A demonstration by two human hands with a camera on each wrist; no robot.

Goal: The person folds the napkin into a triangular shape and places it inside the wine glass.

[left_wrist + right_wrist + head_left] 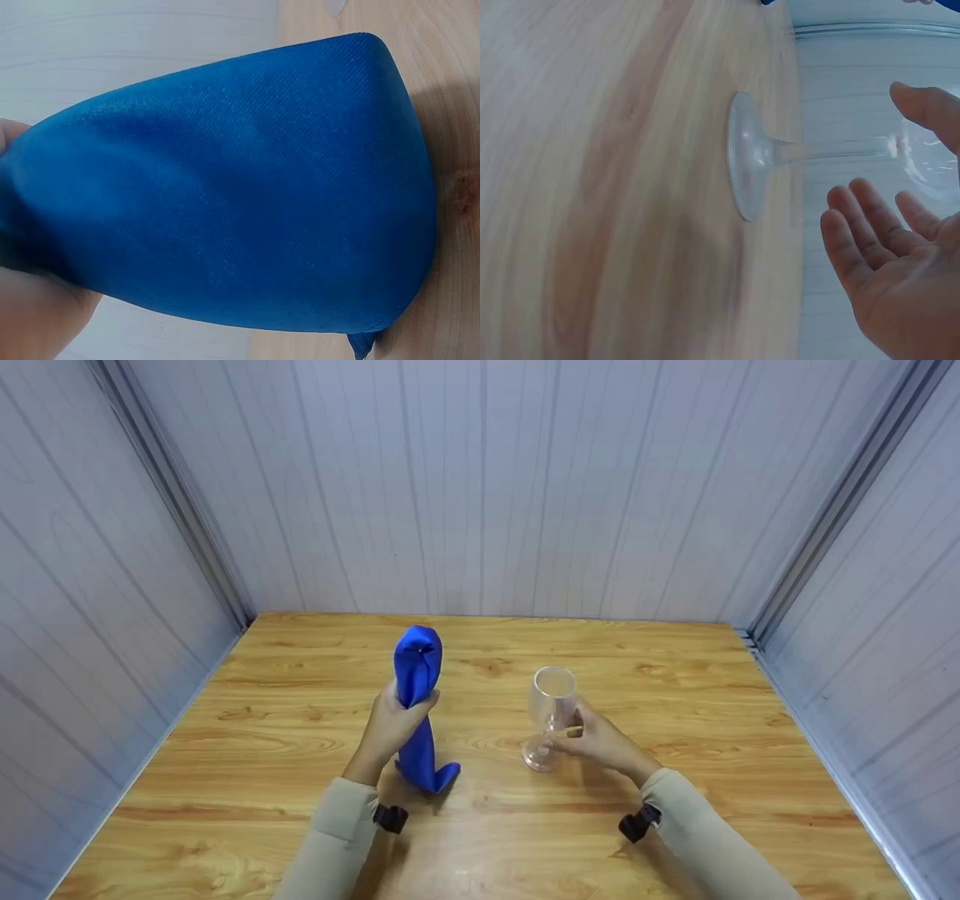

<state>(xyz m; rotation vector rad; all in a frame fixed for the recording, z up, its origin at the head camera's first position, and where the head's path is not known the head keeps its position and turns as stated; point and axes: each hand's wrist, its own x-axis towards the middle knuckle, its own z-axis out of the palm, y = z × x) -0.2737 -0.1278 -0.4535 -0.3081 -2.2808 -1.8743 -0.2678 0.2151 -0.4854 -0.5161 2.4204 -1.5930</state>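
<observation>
My left hand (390, 724) grips a shiny blue cloth (418, 667) around its middle. The cloth's top bulges above the fist, and its lower end hangs down to the wooden table with a corner bent to the right. In the left wrist view the blue cloth (247, 187) fills most of the picture, hiding most of the fingers. A clear wine glass (553, 701) stands upright to the right of the cloth. Beside its bowl and stem is my right hand (600, 742). The right wrist view shows the thumb and fingers (855, 247) spread apart around the glass, not closed on its stem (840, 150).
The wooden table (300, 750) has pale panelled walls behind it and on both sides. A back wall (480, 510) rises from the table's far edge. Both wrists wear a black strap device (640, 823).
</observation>
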